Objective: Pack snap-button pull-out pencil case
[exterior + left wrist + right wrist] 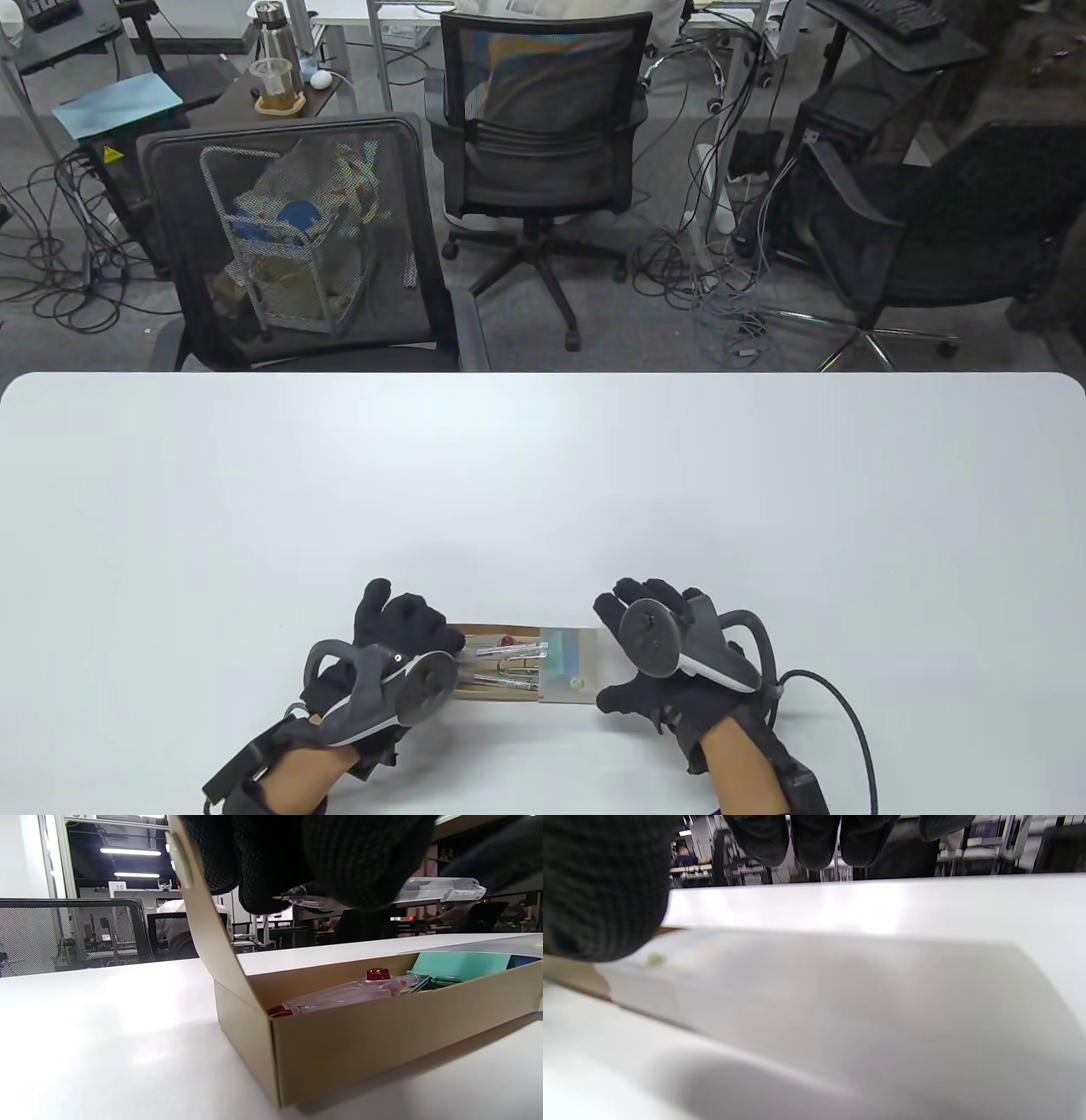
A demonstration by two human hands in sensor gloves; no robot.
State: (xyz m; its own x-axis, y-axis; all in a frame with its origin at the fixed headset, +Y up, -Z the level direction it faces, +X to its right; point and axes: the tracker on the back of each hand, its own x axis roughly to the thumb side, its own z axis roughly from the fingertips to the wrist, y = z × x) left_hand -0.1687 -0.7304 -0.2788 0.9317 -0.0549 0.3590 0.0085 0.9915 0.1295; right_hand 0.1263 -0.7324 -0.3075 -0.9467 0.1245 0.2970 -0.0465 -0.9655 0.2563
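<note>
Lying near the front edge of the white table (543, 475), the pencil case (530, 666) sits lengthwise between the two gloved hands. It is a brown cardboard tray (382, 1052) pulled partway out of a pale, translucent sleeve (573, 666), the tray end toward the left and the sleeve toward the right.

The left hand (399, 654) is at the tray's open end, fingers (407, 615) curled over it, with the tracker (424, 683) strapped on its back. In the left wrist view the gloved fingertips hang just above the tray, holding a clear plastic-wrapped item (441, 889) over the opening; an end flap (203, 921) with a pale snap button (183, 863) stands up at the tray's left end beside the fingers. How tightly the fingers close on the wrapped item cannot be told.

Inside the tray lie a clear pen with a red cap (343, 995) along the far wall and, further right, a teal object (462, 967) partly under the sleeve. From above, more clear-wrapped pens (509, 654) show side by side in the tray.

The right hand (662, 654) is at the sleeve's right end, thumb (619, 698) at the near corner and fingers at the far one, spread around it. The right wrist view shows the sleeve, blurred, just below the thumb, with four fingertips (814, 840) hanging above the far side; whether they press on it cannot be told.
</note>
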